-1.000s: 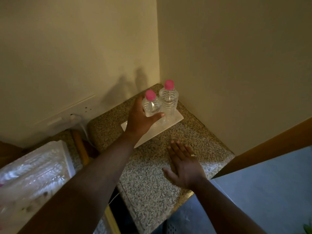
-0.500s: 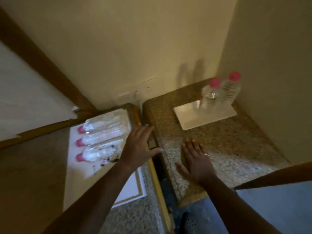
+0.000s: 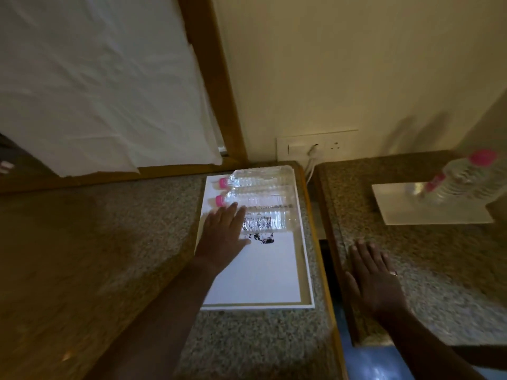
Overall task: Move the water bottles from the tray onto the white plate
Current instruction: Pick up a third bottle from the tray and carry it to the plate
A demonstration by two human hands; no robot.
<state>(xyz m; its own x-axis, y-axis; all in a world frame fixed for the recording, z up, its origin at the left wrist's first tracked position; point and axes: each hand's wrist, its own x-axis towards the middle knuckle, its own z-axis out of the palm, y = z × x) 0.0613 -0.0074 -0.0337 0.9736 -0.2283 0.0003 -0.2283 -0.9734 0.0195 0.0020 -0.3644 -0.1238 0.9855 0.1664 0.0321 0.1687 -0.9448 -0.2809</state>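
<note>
We've got 3 water bottles left on the tray (image 3: pixel 255 278), all lying on their sides w/ pink caps pointing left: the far bottle (image 3: pixel 260 175), the middle bottle (image 3: pixel 260 198) and the near bottle (image 3: pixel 266 222), packed side by side at the tray's far end. The near one's cap is hidden under our left hand (image 3: pixel 223 231), which is spread open, fingers over its neck end, not yet closed on it; whether it's touching, we can't tell. Two bottles (image 3: pixel 466 178) already stand upright on the white plate (image 3: pixel 428 212) on the right-hand counter (image 3: pixel 452 270), blurred but pink caps are clear. So approx 2 of 5 done, 3 to go. Our right hand (image 3: pixel 375 281) lies flat and open on that counter's near edge, holding nothing. Btwn the two counters there's a dark gap; a wall socket (image 3: pixel 315 145) sits behind it.
</note>
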